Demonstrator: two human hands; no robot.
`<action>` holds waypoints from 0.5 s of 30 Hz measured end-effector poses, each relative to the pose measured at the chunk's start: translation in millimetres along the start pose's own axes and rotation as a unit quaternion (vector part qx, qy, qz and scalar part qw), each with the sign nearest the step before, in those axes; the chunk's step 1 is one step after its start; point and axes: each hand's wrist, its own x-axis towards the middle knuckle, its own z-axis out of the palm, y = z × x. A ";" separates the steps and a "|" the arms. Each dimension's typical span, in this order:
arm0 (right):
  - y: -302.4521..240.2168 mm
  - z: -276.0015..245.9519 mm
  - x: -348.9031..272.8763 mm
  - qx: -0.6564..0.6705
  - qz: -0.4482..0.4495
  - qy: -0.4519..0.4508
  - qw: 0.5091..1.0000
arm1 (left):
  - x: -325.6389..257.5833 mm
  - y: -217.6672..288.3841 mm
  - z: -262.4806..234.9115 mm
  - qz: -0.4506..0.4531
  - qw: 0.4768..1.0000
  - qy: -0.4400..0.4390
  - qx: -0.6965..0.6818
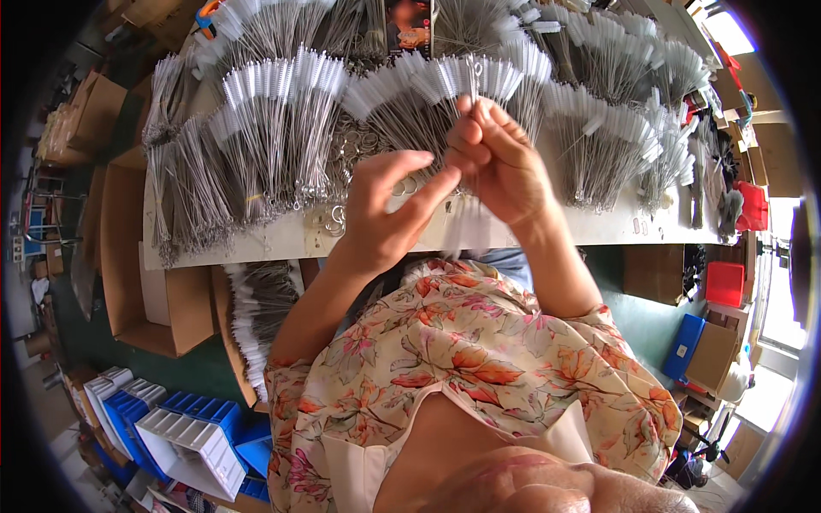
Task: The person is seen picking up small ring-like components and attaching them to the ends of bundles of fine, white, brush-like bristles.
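Left hand: we see the left hand (385, 205) just left of the right one, its thumb and index finger spread with a gap between them; we see nothing gripped there, and we cannot tell whether the thumb tip touches the right hand.
Right hand: we see the right hand (505, 162) with thumb and index finger pinching thin metal wires.
Held brushes: we find the held wire brushes (475, 81) upright in that pinch, looped ends standing out past the fingertips on the far side; their other ends hang on the near side as a pale blur, so we cannot count them.
Table: below the hands we see the pale table (282, 246).
Far rows: we see bundled brushes (282, 128) with white bristles to the left, and more brush bundles (607, 145) to the right.
Rings: we see loose metal rings (336, 221) left of the left hand, near the table's near edge.
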 end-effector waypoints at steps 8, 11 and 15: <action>22.3 6.4 -32.8 -0.552 0.057 -0.120 0.823 | 1.5 18.7 -13.4 -0.309 0.819 -0.202 -0.439; 20.3 -10.5 -39.2 -0.489 0.106 -0.092 0.861 | -21.6 0.3 -19.4 -0.241 0.882 -0.177 -0.364; 13.6 -9.6 -47.0 -0.410 0.326 -0.091 0.847 | -31.5 14.9 -30.7 -0.132 0.945 -0.197 -0.226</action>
